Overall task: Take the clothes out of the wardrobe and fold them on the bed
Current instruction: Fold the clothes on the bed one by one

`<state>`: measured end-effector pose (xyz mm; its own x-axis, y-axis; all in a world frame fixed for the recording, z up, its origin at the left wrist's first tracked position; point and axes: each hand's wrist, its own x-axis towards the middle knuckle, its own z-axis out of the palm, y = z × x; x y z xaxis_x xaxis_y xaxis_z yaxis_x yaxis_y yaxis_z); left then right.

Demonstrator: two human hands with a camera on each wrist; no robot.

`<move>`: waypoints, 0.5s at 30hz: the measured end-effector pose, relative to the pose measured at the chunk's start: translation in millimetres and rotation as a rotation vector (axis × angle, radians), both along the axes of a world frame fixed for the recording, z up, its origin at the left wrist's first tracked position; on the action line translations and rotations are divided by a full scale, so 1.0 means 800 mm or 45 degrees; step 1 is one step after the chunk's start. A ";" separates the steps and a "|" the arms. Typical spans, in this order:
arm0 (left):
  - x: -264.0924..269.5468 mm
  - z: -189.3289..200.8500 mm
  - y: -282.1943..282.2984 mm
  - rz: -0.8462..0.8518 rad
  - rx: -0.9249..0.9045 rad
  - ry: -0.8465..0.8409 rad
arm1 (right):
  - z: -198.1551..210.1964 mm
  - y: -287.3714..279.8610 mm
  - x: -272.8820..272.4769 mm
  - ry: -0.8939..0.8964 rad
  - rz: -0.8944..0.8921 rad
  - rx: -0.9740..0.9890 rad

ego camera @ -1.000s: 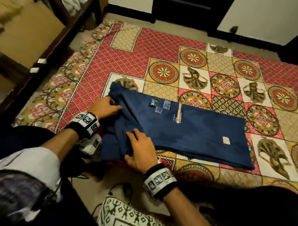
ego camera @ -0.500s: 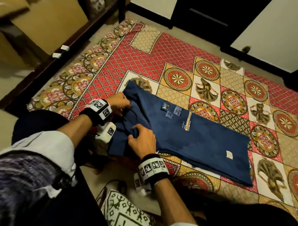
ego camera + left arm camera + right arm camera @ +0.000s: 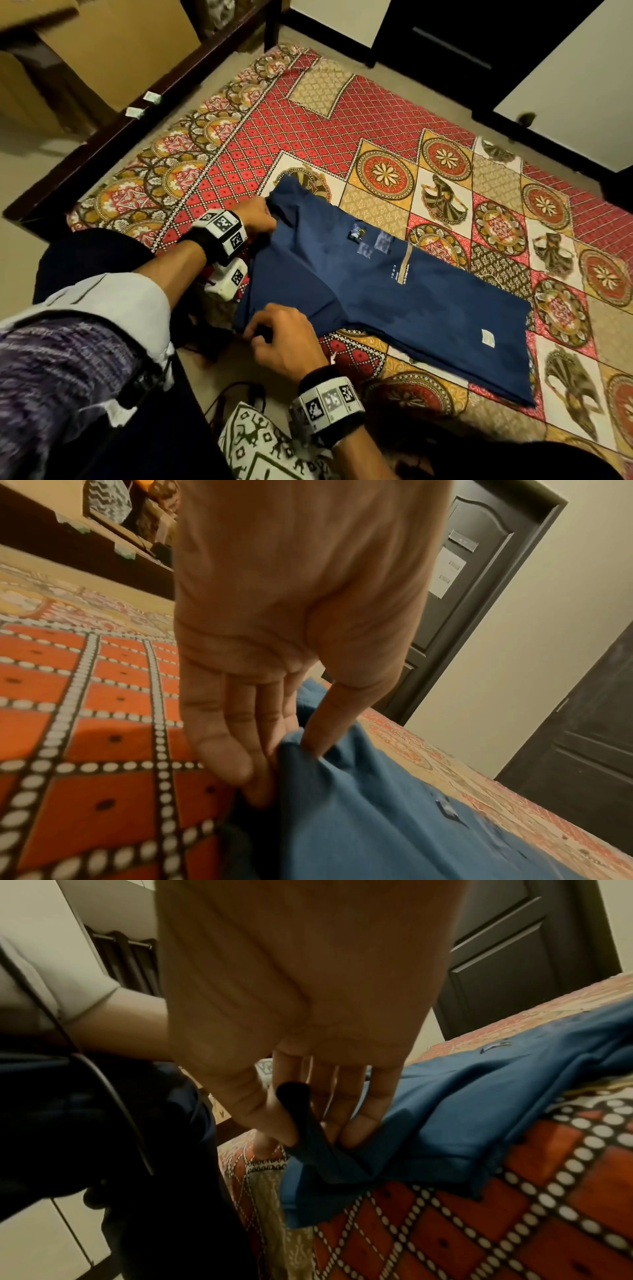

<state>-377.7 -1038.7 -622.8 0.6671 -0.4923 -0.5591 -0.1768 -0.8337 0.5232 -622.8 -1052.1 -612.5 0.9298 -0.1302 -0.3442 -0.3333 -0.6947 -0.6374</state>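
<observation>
— Pinching the shirt (image 3: 394, 291) with both hands. My left hand (image 3: 258, 217) has the far corner of its near end caught between thumb and fingers (image 3: 219, 750); my right hand (image 3: 284, 337) nips the near corner, a dark fold (image 3: 301, 1123) squeezed between thumb and forefinger.

— Where does the shirt lie?

— On the bed (image 3: 308, 137), folded into a long blue strip running away to my right, flat on the patterned cover. The end I hold is bunched and reaches the bed's edge.

— What can't you make out?

— From the head view my left fingertips are tucked under the cloth, so only the wrist view shows the pinch. The print (image 3: 370, 241) on the shirt is too small and blurred to read. The small pale tag (image 3: 488, 337) near the far end is also unreadable. The door (image 3: 479, 588) behind is cut off by the frame, and its paper notices are illegible.
</observation>
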 end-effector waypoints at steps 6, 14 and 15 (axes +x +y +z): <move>0.017 0.019 0.011 -0.105 0.191 -0.037 | -0.002 -0.027 -0.008 0.072 -0.098 0.219; 0.017 0.010 0.013 -0.074 0.213 -0.019 | -0.017 -0.031 -0.006 -0.279 -0.433 -0.146; 0.021 0.006 0.008 0.023 0.109 -0.011 | -0.018 -0.029 -0.004 -0.255 -0.391 -0.132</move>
<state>-360.7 -1032.5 -617.6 0.6804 -0.4309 -0.5928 -0.1657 -0.8784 0.4483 -625.7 -1075.2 -626.8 0.8895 -0.4381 -0.1297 -0.4120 -0.6462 -0.6425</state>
